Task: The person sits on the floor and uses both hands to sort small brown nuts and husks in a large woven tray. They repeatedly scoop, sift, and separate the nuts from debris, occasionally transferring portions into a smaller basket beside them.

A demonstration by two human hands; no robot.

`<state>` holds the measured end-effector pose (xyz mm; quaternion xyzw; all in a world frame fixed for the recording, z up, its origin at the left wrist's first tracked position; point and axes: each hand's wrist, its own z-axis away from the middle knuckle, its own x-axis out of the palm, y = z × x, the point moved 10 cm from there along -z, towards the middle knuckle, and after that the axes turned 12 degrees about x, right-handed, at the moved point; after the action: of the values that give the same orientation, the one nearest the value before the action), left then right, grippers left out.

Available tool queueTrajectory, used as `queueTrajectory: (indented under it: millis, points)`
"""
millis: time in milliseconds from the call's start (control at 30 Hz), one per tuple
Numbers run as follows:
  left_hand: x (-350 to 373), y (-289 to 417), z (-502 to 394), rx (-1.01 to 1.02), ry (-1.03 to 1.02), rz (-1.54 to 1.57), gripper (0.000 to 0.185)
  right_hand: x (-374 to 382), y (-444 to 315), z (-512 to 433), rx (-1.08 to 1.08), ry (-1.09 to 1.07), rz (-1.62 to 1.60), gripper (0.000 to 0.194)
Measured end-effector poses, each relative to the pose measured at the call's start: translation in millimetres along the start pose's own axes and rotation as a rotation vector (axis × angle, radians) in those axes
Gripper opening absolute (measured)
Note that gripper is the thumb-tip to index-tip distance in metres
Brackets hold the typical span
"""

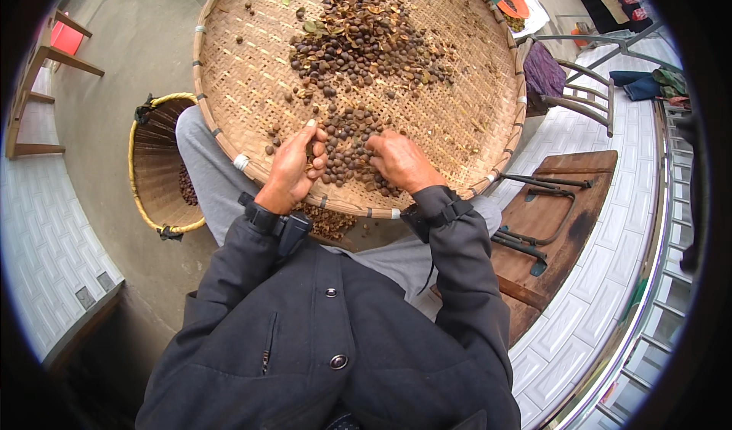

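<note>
A large round woven bamboo tray (246,75) lies across my knees. Dark brown round seeds (343,161) are spread in a small patch near its front rim, and a larger heap of seeds mixed with split husks (366,35) lies farther back. My left hand (297,164) is turned palm up with its fingers curled, left of the small patch; a few dark seeds show between thumb and fingers. At the patch's right side, my right hand (403,158) reaches palm down into the seeds. Its fingertips are partly hidden, so whether it pinches anything is unclear.
A wicker basket (154,161) with dark seeds inside stands at my left knee. Husks (326,224) lie below the tray's front rim. To the right, a folded wooden table (555,224) leans by the tiled wall, near a chair (583,95). Another wooden chair (34,81) is at left.
</note>
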<state>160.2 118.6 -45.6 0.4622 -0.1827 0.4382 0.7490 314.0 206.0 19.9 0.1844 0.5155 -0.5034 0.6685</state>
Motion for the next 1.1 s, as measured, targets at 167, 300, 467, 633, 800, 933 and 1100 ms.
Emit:
queueTrajectory:
  millis: [167, 300, 467, 633, 800, 933, 1100]
  points:
    - [-0.6, -0.7, 1.1, -0.001, -0.003, 0.01, 0.03, 26.4, -32.7, 8.2, -0.156, -0.028, 0.084, 0.012]
    - [-2.2, -2.1, 0.1, -0.011, 0.001, 0.009, 0.03, 30.1, -27.1, 13.0, -0.131, 0.013, 0.095, 0.01]
    - [-2.6, -3.6, -0.4, -0.004, 0.004, 0.012, 0.031, 37.4, 4.2, 10.5, -0.039, 0.003, 0.081, 0.011]
    - [0.3, -6.5, 0.5, -0.014, -0.005, 0.001, 0.032, 29.7, 20.9, 13.5, -0.034, 0.039, 0.018, 0.011]
    - [4.1, -8.5, 2.8, -0.021, -0.008, -0.019, 0.032, 12.3, 5.6, 16.3, -0.104, 0.055, -0.2, 0.015]
    - [6.6, -10.5, 3.6, -0.027, -0.012, -0.02, 0.032, 34.4, -20.0, 15.3, -0.208, -0.044, -0.137, 0.015]
    - [4.4, -9.7, 3.6, -0.023, -0.017, -0.019, 0.032, 44.8, -18.8, 9.6, -0.169, -0.023, -0.101, 0.015]
